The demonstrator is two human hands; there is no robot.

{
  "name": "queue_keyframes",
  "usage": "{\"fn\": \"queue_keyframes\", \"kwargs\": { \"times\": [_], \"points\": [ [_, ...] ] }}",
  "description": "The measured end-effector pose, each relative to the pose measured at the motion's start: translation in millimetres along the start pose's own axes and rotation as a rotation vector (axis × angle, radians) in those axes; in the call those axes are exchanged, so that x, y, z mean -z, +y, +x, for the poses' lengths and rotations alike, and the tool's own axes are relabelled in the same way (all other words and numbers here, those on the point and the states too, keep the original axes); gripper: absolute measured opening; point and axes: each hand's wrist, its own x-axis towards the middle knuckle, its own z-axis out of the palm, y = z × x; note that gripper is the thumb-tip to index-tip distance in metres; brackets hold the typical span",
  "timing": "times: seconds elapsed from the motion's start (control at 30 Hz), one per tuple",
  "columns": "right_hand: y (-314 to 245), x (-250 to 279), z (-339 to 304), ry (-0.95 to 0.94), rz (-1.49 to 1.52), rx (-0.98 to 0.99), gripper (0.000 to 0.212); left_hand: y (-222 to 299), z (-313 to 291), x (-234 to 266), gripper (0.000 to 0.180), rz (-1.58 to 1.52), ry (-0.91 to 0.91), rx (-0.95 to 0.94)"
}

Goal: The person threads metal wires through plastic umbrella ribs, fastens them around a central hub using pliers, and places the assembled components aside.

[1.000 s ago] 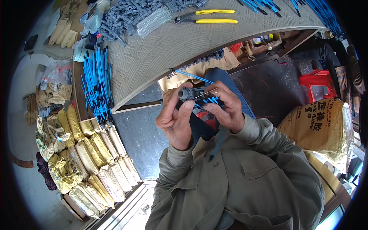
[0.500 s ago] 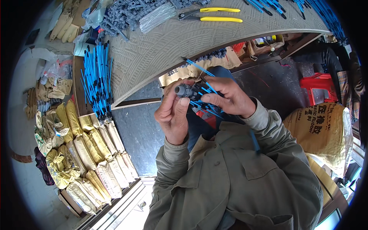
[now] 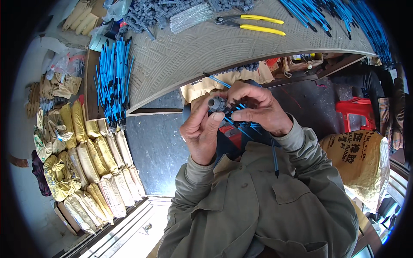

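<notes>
My left hand [image 3: 201,129] is closed around a grey ribbed plastic pipe fitting [image 3: 216,103], its round open end facing up between thumb and fingers. My right hand [image 3: 260,109] pinches at dark parts beside the fitting, where several thin blue rods with black ends [image 3: 235,125] fan out. What exactly lies between the right fingertips is hidden. One blue rod [image 3: 274,155] hangs below my right wrist against the jacket. Another [image 3: 219,80] sticks out past the far side of the hands.
On the patterned table lie yellow-handled cutters [image 3: 258,24], a bundle of thin clear strips [image 3: 189,18], a heap of grey fittings [image 3: 155,13] and blue rods [image 3: 307,15]. A blue rod bundle [image 3: 114,81] stands at left. Stacked sacks [image 3: 92,159] and a red stool [image 3: 355,113] flank me.
The view has shifted, so the table and its tools sit lower and further right. My hands keep hold of the fitting and rods; the rod below my right wrist now hangs more upright.
</notes>
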Motion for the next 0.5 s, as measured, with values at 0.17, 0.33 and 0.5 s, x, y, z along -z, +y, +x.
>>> {"fn": "queue_keyframes", "kwargs": {
  "times": [0.17, 0.33, 0.5],
  "points": [
    [-8.3, 3.6, 5.0, -0.111, -0.086, -0.02, 0.028, 3.2, 0.3, 3.2, 0.035, 0.008, 0.001, 0.034],
    [-20.5, -4.6, 2.8, -0.066, -0.077, -0.105, 0.03, 4.0, 1.2, 7.9, 0.036, 0.12, -0.078, -0.037],
    [-21.9, -2.0, 2.6, -0.146, -0.147, -0.112, 0.031, 14.8, -6.2, 0.1, 0.036, 0.149, -0.046, 0.017]
  ]
}}
